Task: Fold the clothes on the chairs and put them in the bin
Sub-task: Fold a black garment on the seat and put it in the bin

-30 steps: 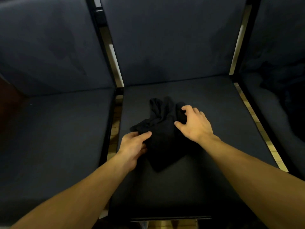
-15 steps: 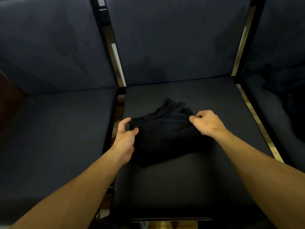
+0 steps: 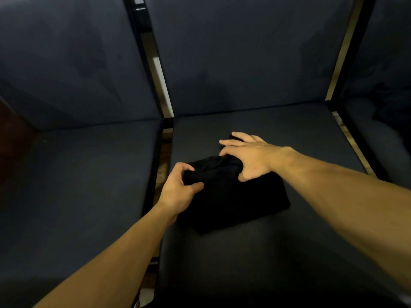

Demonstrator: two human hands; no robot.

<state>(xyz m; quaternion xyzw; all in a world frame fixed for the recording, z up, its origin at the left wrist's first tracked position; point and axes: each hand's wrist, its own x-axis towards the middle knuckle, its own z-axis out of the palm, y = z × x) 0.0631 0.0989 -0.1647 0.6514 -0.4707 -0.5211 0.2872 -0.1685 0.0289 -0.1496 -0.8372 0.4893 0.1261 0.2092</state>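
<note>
A black garment [image 3: 235,201] lies folded into a compact bundle on the seat of the middle dark chair [image 3: 255,252]. My left hand [image 3: 178,192] pinches the bundle's left near corner between thumb and fingers. My right hand [image 3: 249,156] rests on the bundle's far edge, thumb tucked under the cloth and fingers spread over it. No bin is in view.
A second dark chair [image 3: 77,174] stands to the left, with a narrow gap showing wooden floor [image 3: 163,165] between the black frames. At the far right a third chair [image 3: 387,138] holds a dark heap of cloth [image 3: 393,107].
The garment went from a loose crumple to a flatter, squarer bundle. My right hand moved from the right edge to the far edge, and my left hand closed on the left corner.
</note>
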